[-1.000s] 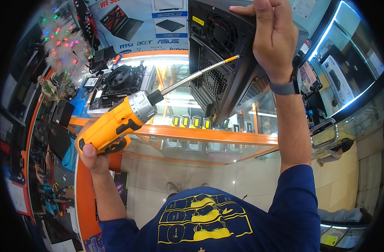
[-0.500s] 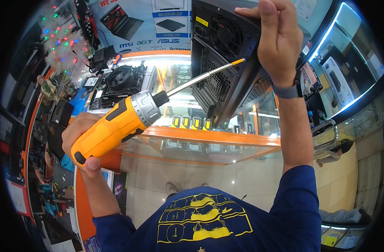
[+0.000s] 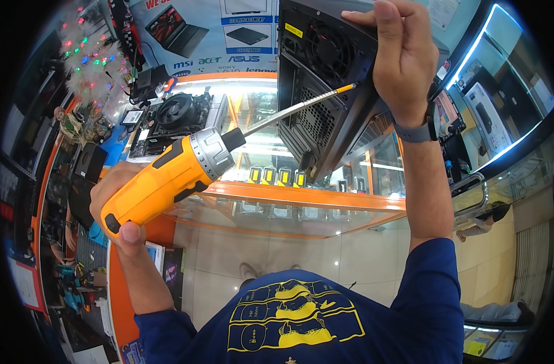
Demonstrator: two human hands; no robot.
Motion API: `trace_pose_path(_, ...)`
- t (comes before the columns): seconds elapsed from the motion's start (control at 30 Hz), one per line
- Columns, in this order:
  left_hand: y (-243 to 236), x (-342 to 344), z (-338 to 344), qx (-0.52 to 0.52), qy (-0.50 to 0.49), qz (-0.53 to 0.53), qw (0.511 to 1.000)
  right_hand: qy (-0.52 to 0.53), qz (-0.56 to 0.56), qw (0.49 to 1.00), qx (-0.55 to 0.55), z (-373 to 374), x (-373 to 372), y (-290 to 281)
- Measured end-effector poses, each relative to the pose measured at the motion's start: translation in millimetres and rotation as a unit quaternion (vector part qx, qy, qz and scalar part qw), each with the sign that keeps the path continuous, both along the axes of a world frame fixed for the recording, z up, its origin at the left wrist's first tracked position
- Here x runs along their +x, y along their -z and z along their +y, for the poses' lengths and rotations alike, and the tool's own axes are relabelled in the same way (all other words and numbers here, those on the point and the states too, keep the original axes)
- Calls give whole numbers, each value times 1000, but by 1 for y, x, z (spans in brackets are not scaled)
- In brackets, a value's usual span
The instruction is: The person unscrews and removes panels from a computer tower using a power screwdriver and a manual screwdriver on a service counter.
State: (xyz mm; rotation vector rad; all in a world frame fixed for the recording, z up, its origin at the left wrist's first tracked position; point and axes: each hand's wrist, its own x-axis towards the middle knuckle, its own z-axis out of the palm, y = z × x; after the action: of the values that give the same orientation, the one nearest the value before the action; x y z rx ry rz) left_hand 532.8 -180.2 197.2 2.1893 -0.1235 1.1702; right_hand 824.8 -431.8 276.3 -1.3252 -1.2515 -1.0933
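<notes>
My left hand [image 3: 116, 191] is wrapped round the rear end of an orange and black cordless screwdriver [image 3: 158, 182] with a grey collar. Its long bit [image 3: 301, 107] slants up to the right, and the tip meets the back edge of a black computer case [image 3: 337, 127], beside the round fan grille. Whether the tip sits in a screw is too small to tell. Tilted on the glass counter, the case is gripped at its upper right edge by my right hand [image 3: 404, 64], thumb up; some fingers are hidden behind it.
A motherboard with a black cooler [image 3: 177, 114] lies on a box left of the case. Several small yellow-and-black packages [image 3: 275, 176] show inside the orange-edged glass counter [image 3: 307, 195]. A white lit tree [image 3: 92, 57] stands at the far left, and a person [image 3: 480, 224] is at the right.
The screwdriver's body has rolled and lifted slightly in my left hand, its tip still at the case edge. The case has tilted very slightly. My right hand keeps its hold.
</notes>
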Motion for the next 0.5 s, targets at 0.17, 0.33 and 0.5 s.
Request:
trace_pose_path(0.17, 1, -2, 2, 14, 28, -11, 999, 1, 7, 1000, -12, -1, -5, -3)
trace_pose_path(0.33, -3, -4, -2, 1, -11, 8, 1000, 13, -16, 1000, 1, 0, -4, -2)
trace_pose_path(0.5, -5, -2, -3, 5, -4, 5, 1000, -34, -54, 998, -2, -13, 2, -13)
